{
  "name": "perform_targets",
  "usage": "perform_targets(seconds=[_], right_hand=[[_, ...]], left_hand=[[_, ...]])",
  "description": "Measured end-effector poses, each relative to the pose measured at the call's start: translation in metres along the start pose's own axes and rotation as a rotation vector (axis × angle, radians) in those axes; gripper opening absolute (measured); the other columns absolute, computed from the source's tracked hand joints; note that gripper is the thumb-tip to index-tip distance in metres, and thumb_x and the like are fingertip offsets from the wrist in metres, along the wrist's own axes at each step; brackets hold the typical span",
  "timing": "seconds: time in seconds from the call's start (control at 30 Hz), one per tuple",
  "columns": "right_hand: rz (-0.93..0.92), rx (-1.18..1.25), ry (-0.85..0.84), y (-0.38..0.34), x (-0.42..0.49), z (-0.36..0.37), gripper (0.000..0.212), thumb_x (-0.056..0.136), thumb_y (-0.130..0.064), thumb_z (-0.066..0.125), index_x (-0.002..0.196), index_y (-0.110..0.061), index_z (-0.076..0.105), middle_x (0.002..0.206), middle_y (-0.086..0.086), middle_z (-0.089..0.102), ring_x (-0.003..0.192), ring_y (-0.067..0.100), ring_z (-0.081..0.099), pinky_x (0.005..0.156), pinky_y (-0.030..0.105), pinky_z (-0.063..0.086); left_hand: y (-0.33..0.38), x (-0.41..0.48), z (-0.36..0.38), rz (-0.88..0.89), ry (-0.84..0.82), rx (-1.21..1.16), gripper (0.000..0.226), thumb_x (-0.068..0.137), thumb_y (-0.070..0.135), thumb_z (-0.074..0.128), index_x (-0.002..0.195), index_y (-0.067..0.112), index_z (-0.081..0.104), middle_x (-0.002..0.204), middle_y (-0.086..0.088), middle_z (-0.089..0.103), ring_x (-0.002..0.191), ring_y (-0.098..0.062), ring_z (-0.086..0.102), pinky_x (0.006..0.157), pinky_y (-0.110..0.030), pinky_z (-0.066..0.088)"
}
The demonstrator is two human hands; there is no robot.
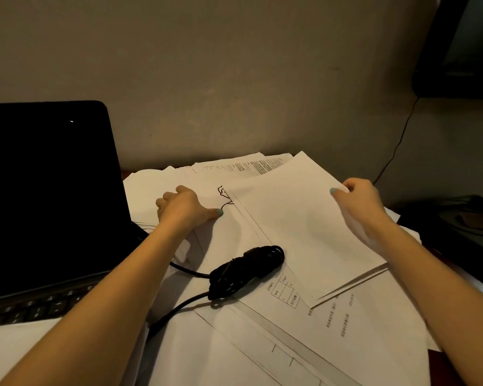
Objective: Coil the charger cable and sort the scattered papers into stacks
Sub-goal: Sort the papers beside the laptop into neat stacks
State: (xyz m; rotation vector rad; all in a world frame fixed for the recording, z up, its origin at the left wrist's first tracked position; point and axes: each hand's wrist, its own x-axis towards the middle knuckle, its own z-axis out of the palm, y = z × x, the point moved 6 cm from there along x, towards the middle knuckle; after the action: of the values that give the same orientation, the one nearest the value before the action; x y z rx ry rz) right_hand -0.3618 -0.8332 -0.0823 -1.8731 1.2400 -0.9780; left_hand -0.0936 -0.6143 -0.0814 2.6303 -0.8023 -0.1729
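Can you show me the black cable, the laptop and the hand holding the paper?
cable (246, 270), head view, on the coiled bundle.
laptop (48, 190), head view, on its dark screen.
right hand (357, 201), head view, on its back; it pinches a paper (304, 224).

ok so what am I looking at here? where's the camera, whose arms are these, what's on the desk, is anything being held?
There is no robot here. One camera is worn on a person's head and looks forward and down, so the two bare arms are the wearer's own. The left hand rests with curled fingers on the scattered white printed papers; whether it pinches a sheet is not clear. The right hand pinches the far edge of a blank white paper sheet, the topmost of the pile. A black charger cable, bundled into a coil, lies on the papers between the arms, and its loose leads trail left under the left forearm. An open black laptop with a dark screen stands at the left.
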Motion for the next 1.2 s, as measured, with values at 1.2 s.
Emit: perform_targets(seconds=[1.2], right_hand=[[0.106,0.437,-0.288,-0.034,-0.009,-0.007,0.024,0.086,-0.011,0.067,0.108,-0.001,0.063,0.097,0.011,0.071,0.069,0.017,0.07,0.059,0.026,0.057]], left_hand=[[0.056,-0.027,-0.005,0.244,-0.258,-1.304,0.036,0.09,0.014,0.065,0.125,0.007,0.057,0.113,-0.006,0.07,0.101,-0.022,0.068,0.088,-0.034,0.054]])
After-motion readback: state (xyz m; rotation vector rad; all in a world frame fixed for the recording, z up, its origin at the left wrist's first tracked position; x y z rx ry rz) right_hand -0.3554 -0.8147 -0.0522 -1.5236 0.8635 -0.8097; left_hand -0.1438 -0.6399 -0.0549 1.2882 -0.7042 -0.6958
